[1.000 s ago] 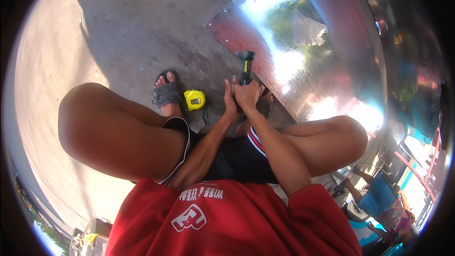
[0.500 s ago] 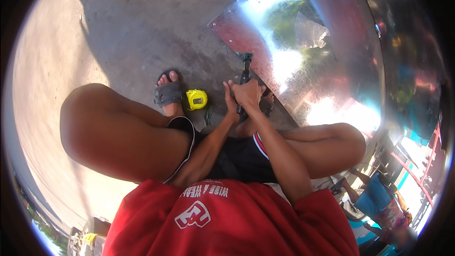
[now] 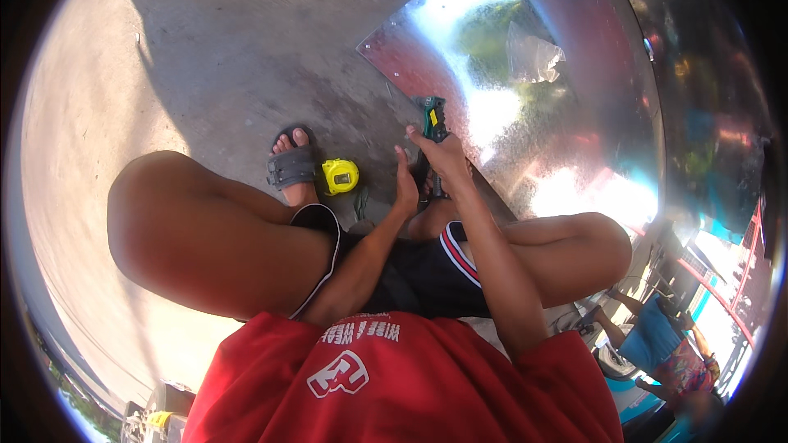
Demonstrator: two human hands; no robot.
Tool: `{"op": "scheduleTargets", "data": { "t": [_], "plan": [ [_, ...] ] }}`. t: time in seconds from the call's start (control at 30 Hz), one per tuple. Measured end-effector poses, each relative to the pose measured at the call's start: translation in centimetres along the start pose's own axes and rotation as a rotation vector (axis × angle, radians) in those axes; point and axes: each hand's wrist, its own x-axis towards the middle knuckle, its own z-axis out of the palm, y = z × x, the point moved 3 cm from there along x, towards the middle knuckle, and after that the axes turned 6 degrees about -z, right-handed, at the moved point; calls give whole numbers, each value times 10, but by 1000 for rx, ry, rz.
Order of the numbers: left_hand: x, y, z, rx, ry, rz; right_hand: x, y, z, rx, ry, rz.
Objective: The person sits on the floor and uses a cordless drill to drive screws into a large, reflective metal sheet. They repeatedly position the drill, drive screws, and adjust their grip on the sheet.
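Observation:
My right hand is wrapped around a hand tool with a green and black head, a yellow label and a dark handle; its exact kind does not show. The tool's head lies over the near left edge of a shiny metal sheet. My left hand is just left of the tool, fingers stretched out, apart from it and holding nothing. Left of that hand, a yellow tape measure rests on the ground beside my sandaled foot. My other foot is partly hidden behind my right hand.
A piece of clear plastic lies on the sheet. Another metal sheet stretches along the far right. The ground is concrete, part shaded, part sunlit. At the lower right is another person near a vehicle.
My left hand has come away from the right hand and the tool. The tool has turned in my right hand, so its wider green side and yellow label now show.

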Motion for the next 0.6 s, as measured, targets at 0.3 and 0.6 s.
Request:
{"op": "scheduleTargets", "data": {
  "t": [0.3, 0.6],
  "plan": [
    [-3, 12, 9, -269, 19, 46, 2, 28, 38, -340, 419, -101],
    [15, -8, -3, -106, -63, -44, 6, 2, 5, -13, 51, 18]
  ]
}}
